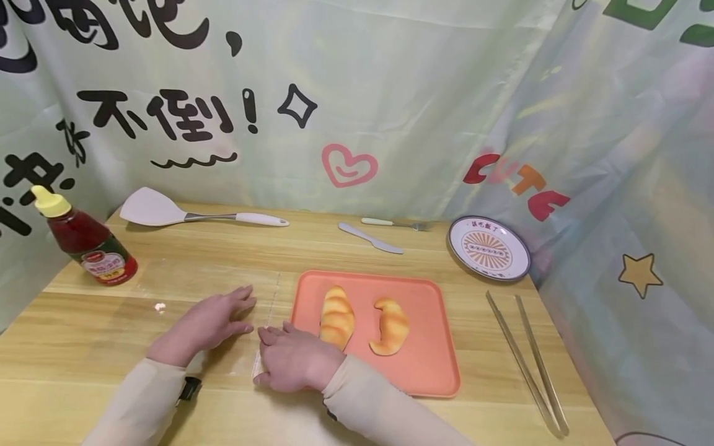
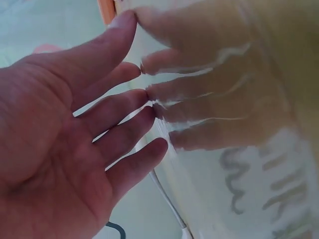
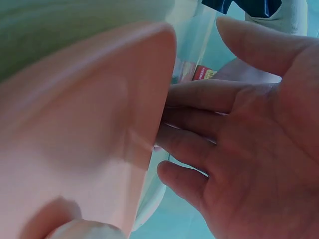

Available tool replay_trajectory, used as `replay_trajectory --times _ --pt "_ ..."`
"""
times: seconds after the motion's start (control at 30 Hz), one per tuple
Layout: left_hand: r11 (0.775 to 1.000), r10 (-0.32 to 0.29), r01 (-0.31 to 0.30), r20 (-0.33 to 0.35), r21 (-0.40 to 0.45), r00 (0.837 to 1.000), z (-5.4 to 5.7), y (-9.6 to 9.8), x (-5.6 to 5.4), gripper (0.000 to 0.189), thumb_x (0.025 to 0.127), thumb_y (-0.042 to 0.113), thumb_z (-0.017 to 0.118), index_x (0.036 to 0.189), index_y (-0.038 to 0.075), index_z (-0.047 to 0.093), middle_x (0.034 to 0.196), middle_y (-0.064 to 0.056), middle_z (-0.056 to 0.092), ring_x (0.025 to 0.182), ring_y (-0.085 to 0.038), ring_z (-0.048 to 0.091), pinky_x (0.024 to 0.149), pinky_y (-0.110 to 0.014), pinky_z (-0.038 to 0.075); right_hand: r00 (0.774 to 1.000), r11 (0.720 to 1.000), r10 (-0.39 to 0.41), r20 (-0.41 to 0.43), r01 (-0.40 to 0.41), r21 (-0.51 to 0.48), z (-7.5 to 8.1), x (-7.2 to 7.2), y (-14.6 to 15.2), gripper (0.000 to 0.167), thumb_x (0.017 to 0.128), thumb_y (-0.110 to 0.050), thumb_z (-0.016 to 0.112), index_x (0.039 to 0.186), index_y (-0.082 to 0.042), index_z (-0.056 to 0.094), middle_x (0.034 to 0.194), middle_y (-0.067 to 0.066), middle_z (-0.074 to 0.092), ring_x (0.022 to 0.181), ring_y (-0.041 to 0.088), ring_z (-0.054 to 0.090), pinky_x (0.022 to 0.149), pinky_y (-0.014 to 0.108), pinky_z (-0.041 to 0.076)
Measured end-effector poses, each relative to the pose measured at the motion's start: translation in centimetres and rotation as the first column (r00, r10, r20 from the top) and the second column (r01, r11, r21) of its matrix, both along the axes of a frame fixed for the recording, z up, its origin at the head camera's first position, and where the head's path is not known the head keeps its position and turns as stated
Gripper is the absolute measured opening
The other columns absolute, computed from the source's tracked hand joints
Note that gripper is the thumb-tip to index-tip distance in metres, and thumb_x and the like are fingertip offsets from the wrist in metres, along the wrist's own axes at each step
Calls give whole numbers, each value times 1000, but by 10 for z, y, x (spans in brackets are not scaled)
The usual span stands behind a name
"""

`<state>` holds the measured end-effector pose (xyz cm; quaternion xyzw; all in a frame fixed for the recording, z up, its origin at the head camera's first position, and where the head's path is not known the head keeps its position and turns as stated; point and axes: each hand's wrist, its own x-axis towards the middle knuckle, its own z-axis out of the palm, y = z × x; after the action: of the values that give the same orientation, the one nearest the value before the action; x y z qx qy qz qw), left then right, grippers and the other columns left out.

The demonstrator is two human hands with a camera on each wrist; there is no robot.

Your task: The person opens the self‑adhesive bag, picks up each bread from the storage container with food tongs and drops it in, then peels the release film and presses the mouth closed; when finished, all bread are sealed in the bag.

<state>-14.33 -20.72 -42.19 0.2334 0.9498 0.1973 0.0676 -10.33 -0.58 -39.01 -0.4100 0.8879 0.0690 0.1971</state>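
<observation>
A clear, glossy sheet [image 1: 195, 275] lies flat on the table, left of the pink tray [image 1: 429, 371]. My left hand [image 1: 209, 325] rests its fingertips on this sheet; the left wrist view shows straight, slightly spread fingers [image 2: 124, 107] meeting their reflections. At the sheet's right edge is my right hand [image 1: 298, 359], beside the tray's left rim. In the right wrist view its fingers [image 3: 199, 117] extend past the tray's edge, tips partly hidden. Neither hand appears to grip anything. On the tray lie a long bread roll [image 1: 337, 313] and a curved croissant [image 1: 393, 328].
A ketchup bottle [image 1: 103, 251] stands at the left. Along the back are a white spatula [image 1: 162, 210], a knife [image 1: 370, 238] and a fork [image 1: 393, 223]. A round plate [image 1: 488, 248] leans at back right, above metal tongs [image 1: 527, 365]. A printed curtain [image 1: 401, 93] hangs behind.
</observation>
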Motion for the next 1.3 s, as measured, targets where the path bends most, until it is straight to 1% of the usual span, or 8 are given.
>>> replay_trajectory --times 0.1,0.23,0.37,0.5,0.77,0.9,1.07,1.3 --pt "999 -7 5 -65 -33 998 0 1 -2 45 85 21 77 123 -2 66 138 -25 51 113 -48 56 94 -59 45 1000 1000 -4 -3 4 -7 0 0 0 59 98 -56 48 143 -16 53 158 -2 29 143 8 24 116 29 16" --pt "997 -34 22 -155 -80 987 1 4 -4 27 83 17 79 105 3 75 124 -23 62 100 -44 64 86 -56 51 1000 1000 -1 -10 1 -8 0 1 0 56 98 -56 49 138 -18 58 157 -2 31 142 8 26 116 29 17" --pt "994 -11 -10 -181 -110 983 5 9 -4 5 81 12 80 85 11 78 114 -17 69 91 -38 68 73 -52 55 1000 1000 3 -13 -3 -2 1 1 0 55 98 -56 48 138 -19 59 157 -2 31 143 8 25 116 29 17" --pt "992 11 -35 -183 -124 983 6 11 -4 7 80 10 80 77 16 77 103 -14 72 80 -33 69 63 -48 55 1000 1000 2 -18 -2 -1 0 1 1 55 98 -56 49 139 -20 58 157 -2 31 142 7 26 116 30 17" --pt "1000 29 -30 -144 -6 989 8 -2 -6 7 84 11 77 90 8 77 111 -17 70 98 -40 66 85 -55 52 1000 1000 -6 -12 6 -3 -1 1 1 54 99 -54 48 142 -21 55 157 -4 31 143 7 25 116 31 18" --pt "999 47 -41 -171 34 984 18 -6 -4 11 86 10 76 95 5 78 100 -15 73 93 -36 68 81 -53 53 999 1000 10 -51 -11 -11 0 1 1 53 100 -51 48 143 -19 53 156 -4 34 141 7 29 116 35 22" --pt "999 43 -35 -205 40 978 21 -11 -3 15 88 10 74 101 4 78 96 -16 73 87 -33 70 75 -52 55 996 1000 19 -90 -19 10 1 1 1 52 100 -50 48 142 -20 54 154 -5 35 140 8 31 115 38 24" --pt "993 65 -45 -195 108 979 22 -14 -2 17 88 8 73 104 4 76 101 -16 72 93 -35 69 82 -53 53 998 1000 -26 -52 27 15 0 1 0 54 100 -52 46 145 -21 50 160 0 22 147 15 13 116 34 20"
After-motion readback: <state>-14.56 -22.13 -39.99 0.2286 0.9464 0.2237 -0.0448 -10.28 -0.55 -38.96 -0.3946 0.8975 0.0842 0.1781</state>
